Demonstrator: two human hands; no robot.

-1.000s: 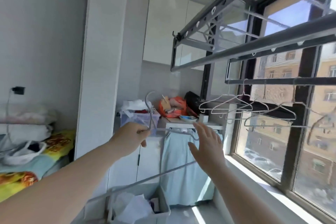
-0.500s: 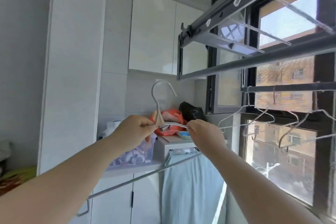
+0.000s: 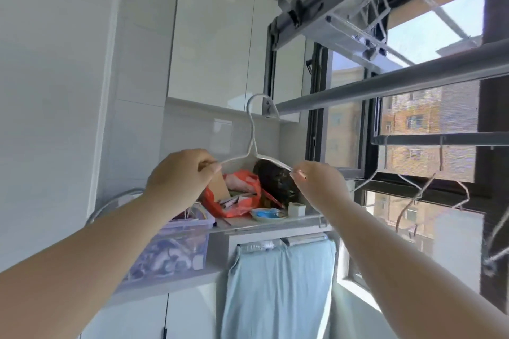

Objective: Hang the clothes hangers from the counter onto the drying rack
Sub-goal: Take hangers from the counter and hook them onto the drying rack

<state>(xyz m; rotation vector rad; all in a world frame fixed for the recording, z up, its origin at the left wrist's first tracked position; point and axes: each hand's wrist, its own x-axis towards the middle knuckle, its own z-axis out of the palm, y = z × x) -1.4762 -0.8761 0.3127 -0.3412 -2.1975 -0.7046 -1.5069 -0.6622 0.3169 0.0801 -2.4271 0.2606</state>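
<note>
A thin white wire clothes hanger (image 3: 251,132) stands upright mid-frame above the white counter (image 3: 275,224). Its hook is at 12 o'clock, just beside the left end of the grey round bar (image 3: 385,85) of the dark metal drying rack (image 3: 311,5); I cannot tell whether it is over the bar. The left hand (image 3: 179,176) has its grip pinched on the hanger's 8 o'clock shoulder. The right hand (image 3: 319,181) has its grip pinched on the 4 o'clock shoulder. At 3 o'clock, more wire hangers (image 3: 413,195) hang from the lower rail (image 3: 440,139).

A clear bin (image 3: 176,250) sits on the counter (image 3: 170,287), beside a red bag (image 3: 239,197).
</note>
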